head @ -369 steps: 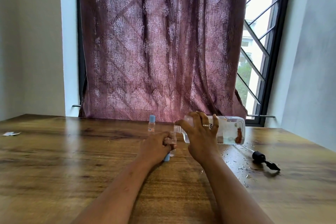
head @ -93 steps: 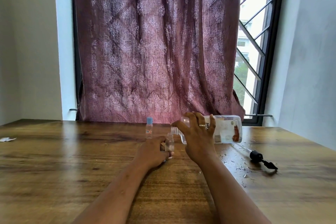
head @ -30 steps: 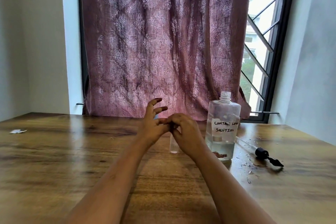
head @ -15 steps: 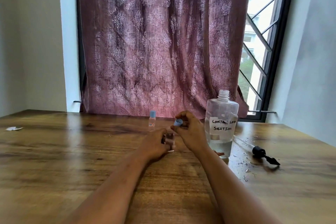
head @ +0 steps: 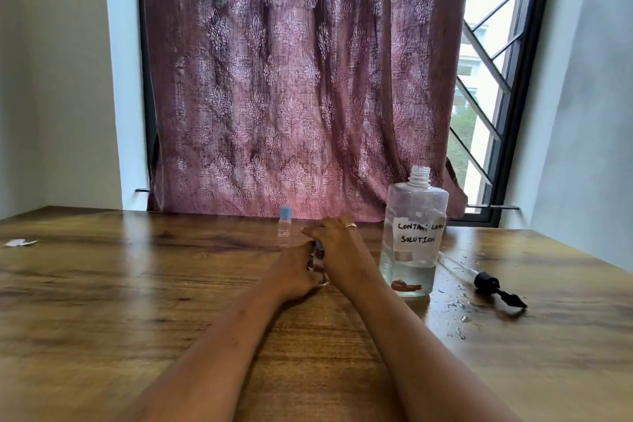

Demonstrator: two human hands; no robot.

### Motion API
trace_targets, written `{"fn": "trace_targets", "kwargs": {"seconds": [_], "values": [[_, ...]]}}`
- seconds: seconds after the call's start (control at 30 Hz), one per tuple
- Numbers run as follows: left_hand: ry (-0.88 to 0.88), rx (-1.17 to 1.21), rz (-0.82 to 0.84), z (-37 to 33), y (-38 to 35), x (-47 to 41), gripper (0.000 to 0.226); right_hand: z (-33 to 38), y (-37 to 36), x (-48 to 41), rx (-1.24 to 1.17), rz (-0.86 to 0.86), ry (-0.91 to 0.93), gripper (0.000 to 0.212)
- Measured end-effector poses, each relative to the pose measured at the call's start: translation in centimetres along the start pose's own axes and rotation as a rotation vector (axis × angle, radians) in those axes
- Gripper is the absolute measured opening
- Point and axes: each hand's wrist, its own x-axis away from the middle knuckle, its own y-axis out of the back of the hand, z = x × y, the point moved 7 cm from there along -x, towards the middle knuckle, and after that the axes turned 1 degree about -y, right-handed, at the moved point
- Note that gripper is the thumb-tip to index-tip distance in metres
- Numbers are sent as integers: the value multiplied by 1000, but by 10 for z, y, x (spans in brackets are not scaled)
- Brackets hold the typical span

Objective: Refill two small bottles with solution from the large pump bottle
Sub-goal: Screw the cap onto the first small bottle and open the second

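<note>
While left hand (head: 294,271) grips small bottle (head: 317,262), right hand (head: 338,240) pinches its cap (head: 318,245).

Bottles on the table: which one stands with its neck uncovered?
The large bottle labelled as solution: its threaded neck is bare. The far small bottle wears a blue cap; the held small bottle's neck is hidden.

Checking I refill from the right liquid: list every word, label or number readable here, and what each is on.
"CONTA.. LEN.." above "SOLUTION": handwritten on the white label of the large clear bottle; glare hides some letters.
Orange label on the blue-capped small bottle: too small to read.
Reddish mark low on the large clear bottle: unreadable.
Other small bottle: mostly hidden, no text visible.
</note>
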Motion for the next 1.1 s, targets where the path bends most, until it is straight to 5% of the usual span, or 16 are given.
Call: {"fn": "trace_targets", "kwargs": {"seconds": [0.27, 0.67, 0.87, 1.0, 1.1], "values": [[-36, -36, 20, -3, -2, -1, 37, -11, 2, -1, -291, 66, -186, 33], [-46, -3, 10, -4, -1, 1, 31, -22, 10, 0, -187, -22, -213, 12], [-34, 53, 41, -4, -2, 1, 44, -35, 20, 7, -128, -81, -372, 59], [-16, 54, 50, -3, -3, 1, 47, -39, 27, 7, -471, -224, -386, 37], [-10, 43, 72, -2, -5, 0, 44, -22, 1, 3, -798, 50, -317, 21]]}}
